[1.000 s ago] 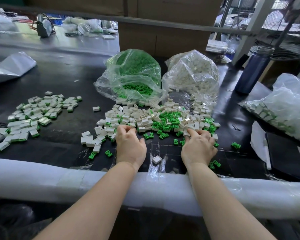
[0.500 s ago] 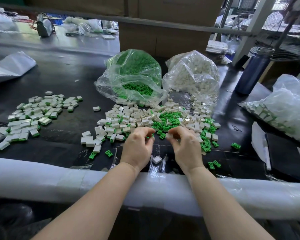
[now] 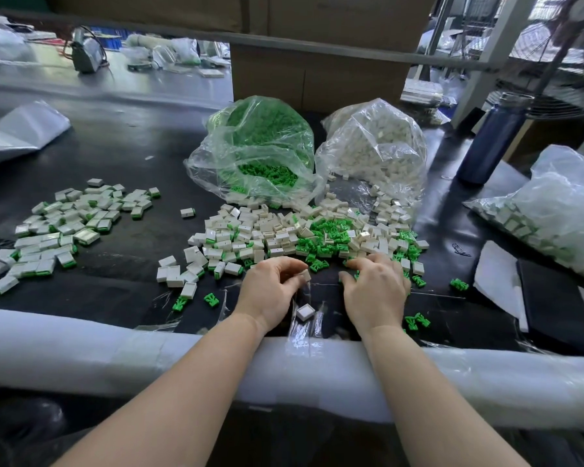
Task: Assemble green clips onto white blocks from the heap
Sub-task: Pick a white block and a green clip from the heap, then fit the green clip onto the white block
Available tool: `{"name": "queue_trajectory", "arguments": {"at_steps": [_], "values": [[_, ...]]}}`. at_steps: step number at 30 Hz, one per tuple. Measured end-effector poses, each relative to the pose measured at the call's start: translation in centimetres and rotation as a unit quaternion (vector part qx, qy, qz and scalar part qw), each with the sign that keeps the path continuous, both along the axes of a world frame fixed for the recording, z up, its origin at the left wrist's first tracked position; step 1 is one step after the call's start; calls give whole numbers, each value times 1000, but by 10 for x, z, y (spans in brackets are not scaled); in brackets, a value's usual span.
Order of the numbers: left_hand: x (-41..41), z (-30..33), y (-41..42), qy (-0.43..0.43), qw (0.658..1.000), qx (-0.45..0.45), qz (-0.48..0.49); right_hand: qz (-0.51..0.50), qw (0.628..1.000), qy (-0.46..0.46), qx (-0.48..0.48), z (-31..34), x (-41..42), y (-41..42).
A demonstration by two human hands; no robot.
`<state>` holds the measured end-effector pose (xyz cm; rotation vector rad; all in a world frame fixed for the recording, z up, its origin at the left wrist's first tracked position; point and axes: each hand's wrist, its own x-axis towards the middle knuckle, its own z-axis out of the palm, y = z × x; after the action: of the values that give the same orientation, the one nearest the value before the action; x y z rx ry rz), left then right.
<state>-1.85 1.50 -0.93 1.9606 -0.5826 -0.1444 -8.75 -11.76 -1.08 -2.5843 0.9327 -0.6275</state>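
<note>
A heap of white blocks and green clips (image 3: 300, 234) lies on the black table just beyond my hands. My left hand (image 3: 270, 291) pinches a white block (image 3: 305, 275) between thumb and fingers at the heap's near edge. My right hand (image 3: 375, 288) reaches into the loose green clips (image 3: 319, 264) at the heap's near right side, fingers curled down onto them; whether it grips one is hidden. A single white block (image 3: 305, 312) lies between my wrists.
Assembled blocks (image 3: 58, 230) are spread at the left. Open bags of green clips (image 3: 257, 153) and white blocks (image 3: 375, 150) stand behind the heap. A blue bottle (image 3: 489, 139) and another bag (image 3: 560, 210) sit at the right. A padded white rail (image 3: 115, 352) runs along the near edge.
My hands met in the middle half a second ago. Now they have parted: the left keeps a white block, the right has moved right, back onto the green clips.
</note>
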Motion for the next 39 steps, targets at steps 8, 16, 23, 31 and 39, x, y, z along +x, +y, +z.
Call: {"name": "queue_trajectory", "arguments": {"at_steps": [8, 16, 23, 31, 39], "values": [[0, 0, 1, 8, 1000, 4, -8, 7, 1000, 22, -11, 0, 1, 1], [-1, 2, 1, 38, 999, -26, -28, 202, 957, -148, 145, 6, -3, 10], [-2, 3, 1, 66, 994, -49, -67, 227, 915, -180, 279, 8, -6, 6], [-2, 2, 0, 77, 993, -46, -80, 229, 916, -183, 273, 7, -6, 6], [-1, 2, 1, 79, 992, -63, -78, 240, 914, -163, 283, 8, -6, 5]]}}
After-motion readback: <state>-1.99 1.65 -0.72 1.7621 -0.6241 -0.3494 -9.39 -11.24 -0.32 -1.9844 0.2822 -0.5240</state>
